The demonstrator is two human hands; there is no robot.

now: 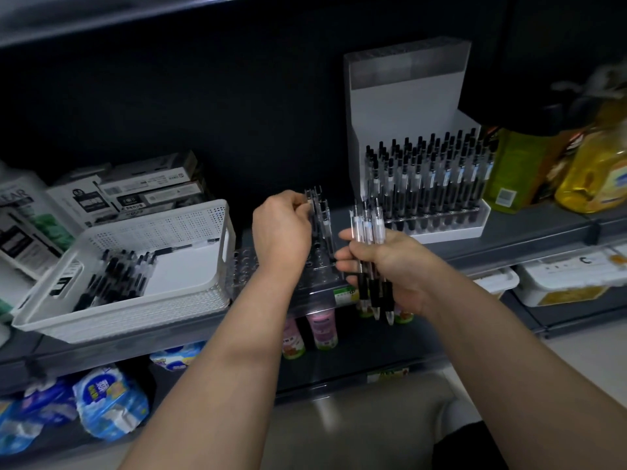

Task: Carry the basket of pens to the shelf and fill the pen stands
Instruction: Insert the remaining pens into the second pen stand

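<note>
Directly ahead, two bare forearms reach over a grey shelf (529,232). The left hand (281,234) has its fingers (302,205) curled together, pinching the top of a clear pen (320,218) that stands upright in a clear pen stand (246,264) just below those fingers. The right hand (393,266) is clamped around a bundle of pens (368,225). Their clear ends stick up above its fingers (346,257) and their black grips and tips hang below the palm.

Well to the left of the left fingers, a white perforated basket (142,317) sits on the shelf. It holds loose pens (115,279) piled at its left end, and a single pen lies along its far wall.

Beyond and to the right of the right fingers stands a white pen stand (407,96) with a tall backboard, packed with rows of upright black-capped pens (431,178).

Behind the basket, stationery boxes (149,188) are stacked. Far right of the right fingers are yellow bottles (590,178). Below both hands, on a lower shelf, stand small pink-labelled bottles (324,330). Lower left lie blue wrapped packs (108,405).
</note>
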